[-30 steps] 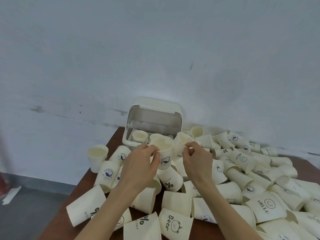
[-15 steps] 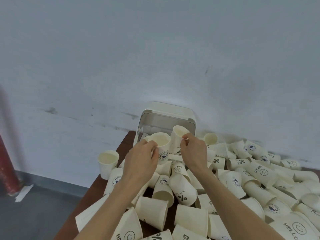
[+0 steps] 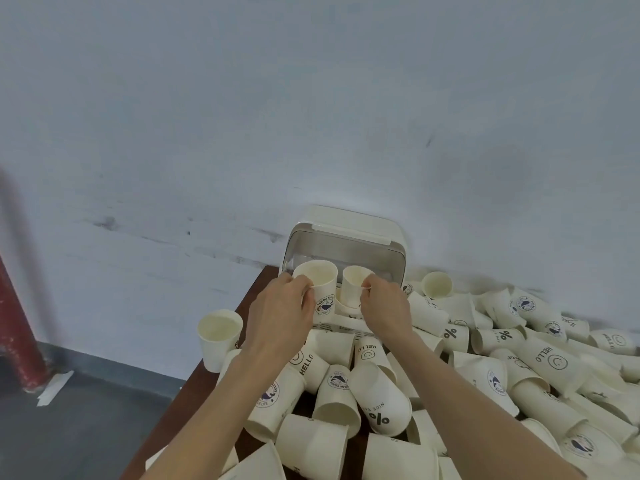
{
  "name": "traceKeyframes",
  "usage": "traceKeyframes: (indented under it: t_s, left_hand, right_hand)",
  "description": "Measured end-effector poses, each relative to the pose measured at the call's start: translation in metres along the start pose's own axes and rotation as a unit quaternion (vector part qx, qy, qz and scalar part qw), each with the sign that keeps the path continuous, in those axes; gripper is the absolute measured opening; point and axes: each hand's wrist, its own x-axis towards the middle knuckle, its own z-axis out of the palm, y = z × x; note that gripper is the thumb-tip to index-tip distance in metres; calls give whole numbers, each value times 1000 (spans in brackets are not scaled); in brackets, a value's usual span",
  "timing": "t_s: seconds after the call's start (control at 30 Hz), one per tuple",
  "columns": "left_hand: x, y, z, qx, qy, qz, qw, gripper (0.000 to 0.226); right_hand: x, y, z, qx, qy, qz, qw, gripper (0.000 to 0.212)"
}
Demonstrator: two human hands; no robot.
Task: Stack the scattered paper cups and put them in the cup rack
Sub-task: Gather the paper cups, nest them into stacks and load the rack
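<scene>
My left hand (image 3: 278,318) grips an upright cream paper cup with a whale logo (image 3: 320,289) at its rim. My right hand (image 3: 382,308) pinches the rim of a second, plainer cup (image 3: 353,284) right beside it. Both cups are held just in front of the cream cup rack (image 3: 346,237), whose lid is raised against the wall. The rack's inside is mostly hidden behind the cups and hands. Several printed paper cups (image 3: 377,400) lie scattered on their sides across the brown table (image 3: 254,289).
One upright cup (image 3: 219,337) stands alone at the table's left edge. Another cup (image 3: 437,284) lies right of the rack. The pile spreads to the right edge of view. A red post (image 3: 15,327) stands on the grey floor at left.
Both hands have carried their cups forward and up to the rack's opening. The view has shifted, so the rack and pile now sit further right and lower.
</scene>
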Motion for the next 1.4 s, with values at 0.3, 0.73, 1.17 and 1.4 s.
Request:
traceKeyframes:
  t_s: [0.3, 0.73, 1.17, 1.4]
  left_hand:
    - [22, -5, 7, 7, 6, 7, 1000, 25]
    - [79, -24, 45, 100, -34, 30, 994, 21]
    - [66, -37, 74, 224, -128, 29, 966, 34]
    - [60, -42, 80, 254, -169, 33, 952, 27]
  right_hand:
    - [-1, 6, 27, -46, -61, -5, 997, 26]
    - [-8, 12, 38, -76, -56, -46, 994, 20]
    - [-14, 12, 36, -96, -42, -90, 990, 26]
    - [-13, 12, 36, -91, -42, -91, 991, 29]
